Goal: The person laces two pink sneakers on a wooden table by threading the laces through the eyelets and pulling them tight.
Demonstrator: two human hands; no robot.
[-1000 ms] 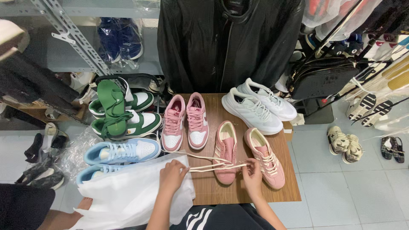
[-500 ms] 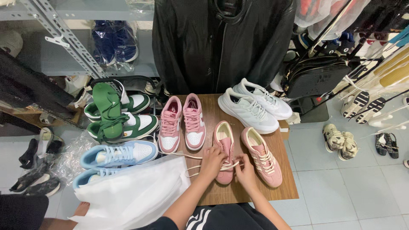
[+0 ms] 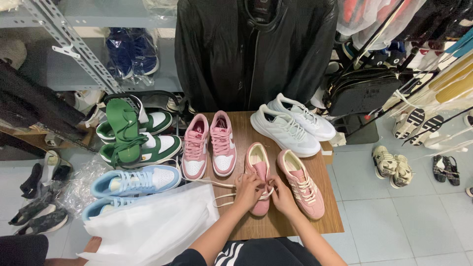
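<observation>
The low sneaker (image 3: 258,173) under both hands is dusty pink with cream laces (image 3: 217,189); its mate (image 3: 301,183) adds cream side stripes. The high-top pair (image 3: 209,144) is pink and white, the runners (image 3: 291,124) white, another pair (image 3: 132,180) pale blue, another (image 3: 143,140) green and white. The jacket (image 3: 256,49) is black.

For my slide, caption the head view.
Both hands lace a pink shoe on a table of sneakers.
</observation>
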